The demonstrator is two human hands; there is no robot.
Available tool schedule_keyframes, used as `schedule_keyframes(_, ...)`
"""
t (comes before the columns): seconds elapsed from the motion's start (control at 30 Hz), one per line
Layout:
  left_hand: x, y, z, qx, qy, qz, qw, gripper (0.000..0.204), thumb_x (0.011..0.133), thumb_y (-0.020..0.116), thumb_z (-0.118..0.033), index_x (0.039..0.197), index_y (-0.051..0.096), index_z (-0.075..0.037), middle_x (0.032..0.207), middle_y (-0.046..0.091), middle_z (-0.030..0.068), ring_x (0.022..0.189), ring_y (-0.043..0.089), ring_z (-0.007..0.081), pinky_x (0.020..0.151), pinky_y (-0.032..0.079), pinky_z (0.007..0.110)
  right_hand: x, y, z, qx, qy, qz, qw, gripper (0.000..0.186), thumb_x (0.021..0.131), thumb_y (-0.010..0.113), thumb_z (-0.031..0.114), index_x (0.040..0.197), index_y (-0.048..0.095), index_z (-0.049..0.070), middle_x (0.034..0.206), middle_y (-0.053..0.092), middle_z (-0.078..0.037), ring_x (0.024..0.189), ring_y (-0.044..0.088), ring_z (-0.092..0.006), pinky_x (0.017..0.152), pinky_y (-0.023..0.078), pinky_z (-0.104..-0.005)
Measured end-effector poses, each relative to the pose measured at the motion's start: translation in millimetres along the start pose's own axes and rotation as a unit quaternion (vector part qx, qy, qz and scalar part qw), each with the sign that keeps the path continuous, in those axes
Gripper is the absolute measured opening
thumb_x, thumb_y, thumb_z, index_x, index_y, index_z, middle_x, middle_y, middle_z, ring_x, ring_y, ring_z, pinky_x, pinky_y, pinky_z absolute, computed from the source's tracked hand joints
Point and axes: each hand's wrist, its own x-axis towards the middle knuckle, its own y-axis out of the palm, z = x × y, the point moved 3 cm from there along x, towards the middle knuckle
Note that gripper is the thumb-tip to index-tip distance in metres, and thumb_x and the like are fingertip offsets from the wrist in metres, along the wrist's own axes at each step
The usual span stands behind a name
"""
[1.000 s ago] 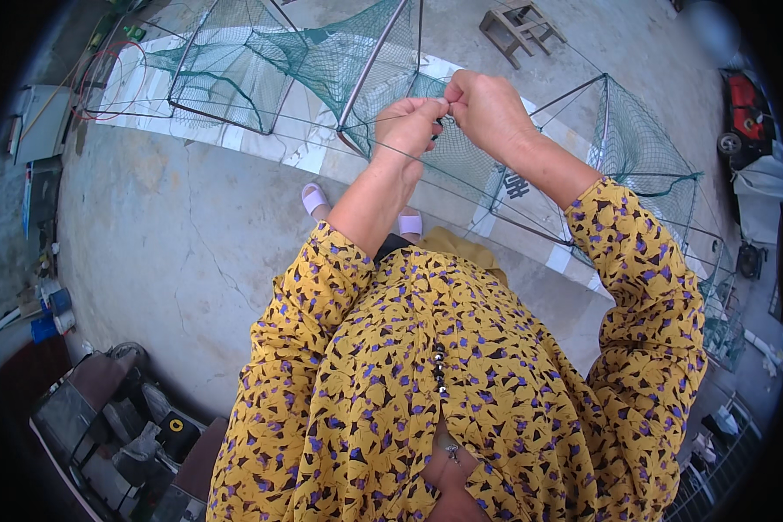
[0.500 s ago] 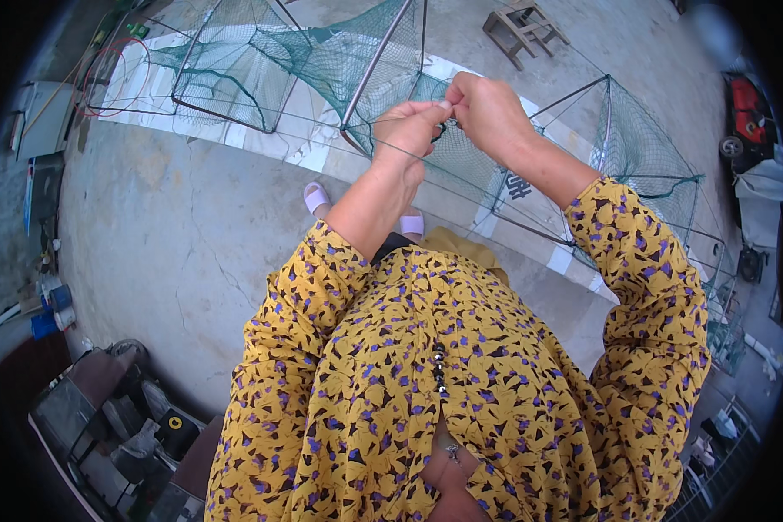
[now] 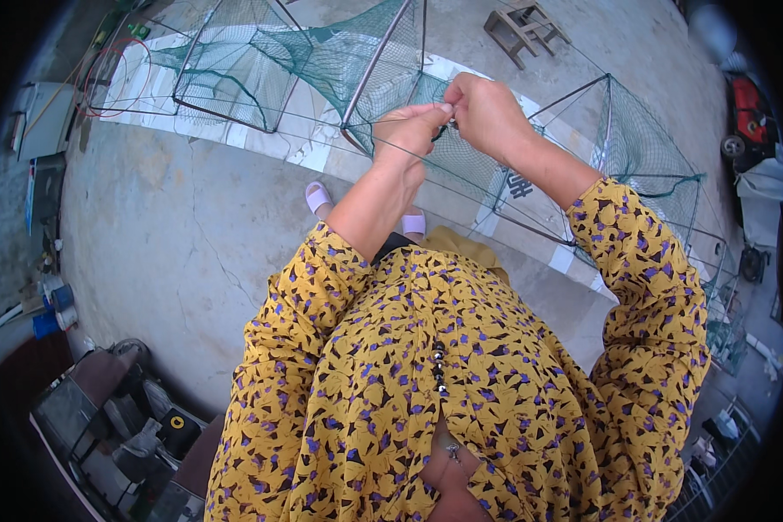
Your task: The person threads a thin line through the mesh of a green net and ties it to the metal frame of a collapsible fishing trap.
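Note:
A long folding net trap [image 3: 331, 61] of green mesh on thin metal frames stretches across the view in front of me. My left hand [image 3: 406, 130] and my right hand [image 3: 489, 113] meet at its near middle part, fingertips close together. Both are closed in a pinch, thumb against finger. Between them runs a thin strand of the netting, though the exact bit they grip is too small to make out. A small dark piece shows just under the fingers. Green mesh hangs below and behind both hands.
White printed sheets [image 3: 309, 152] lie on the concrete floor [image 3: 139, 261] beneath the trap. A small wooden stool [image 3: 524, 33] stands beyond it. At the right is a red wheeled machine [image 3: 748, 109]; at the lower left, a dark chair [image 3: 96, 391] with things on it. My slippered feet are below.
The fingers of my right hand have shifted very slightly against the left. Otherwise the hands and the net trap hold the same place.

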Motion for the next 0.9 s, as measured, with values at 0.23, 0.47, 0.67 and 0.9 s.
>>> schedule_keyframes(0.23,-3,3,2,0.002,0.062,-0.006,0.998,0.014,0.074,0.069,-0.017,0.083,0.065,-0.008,0.076,0.062,-0.0027,0.069,0.049,0.0069,0.061,0.037,0.022,1,1,-2,0.05,0.05,0.023,0.997,0.011,0.076,0.05,0.002,0.083,0.058,0.0,0.071,0.06,-0.02,0.069,0.06,-0.032,0.058,0.048,-0.0368)
schedule_keyframes(0.47,-3,7,1,-0.067,0.158,-0.075,0.982,0.016,0.076,0.066,-0.008,0.087,0.063,0.004,0.079,0.063,0.0049,0.071,0.055,0.0099,0.065,0.043,0.022,-6,-9,26,-0.175,-0.087,-0.012,0.981,0.014,0.073,0.057,0.013,0.08,0.061,0.002,0.081,0.059,-0.014,0.074,0.061,-0.0317,0.066,0.049,-0.04)
schedule_keyframes(0.67,-2,9,5,-0.126,0.224,-0.09,0.962,0.015,0.075,0.066,-0.006,0.086,0.063,0.005,0.079,0.062,0.0056,0.071,0.056,0.0101,0.065,0.045,0.02,7,-12,9,-0.08,0.03,0.022,0.996,0.018,0.073,0.058,0.022,0.078,0.063,0.006,0.081,0.061,-0.014,0.08,0.06,-0.0306,0.068,0.048,-0.0384)
schedule_keyframes(0.9,4,3,3,-0.084,0.161,-0.062,0.981,0.012,0.079,0.062,-0.01,0.086,0.059,0.0,0.077,0.061,0.0038,0.062,0.05,0.0067,0.056,0.041,0.019,11,-18,12,-0.029,0.12,0.083,0.989,0.023,0.072,0.055,0.028,0.075,0.062,0.007,0.079,0.063,-0.013,0.079,0.059,-0.03,0.069,0.046,-0.0375)
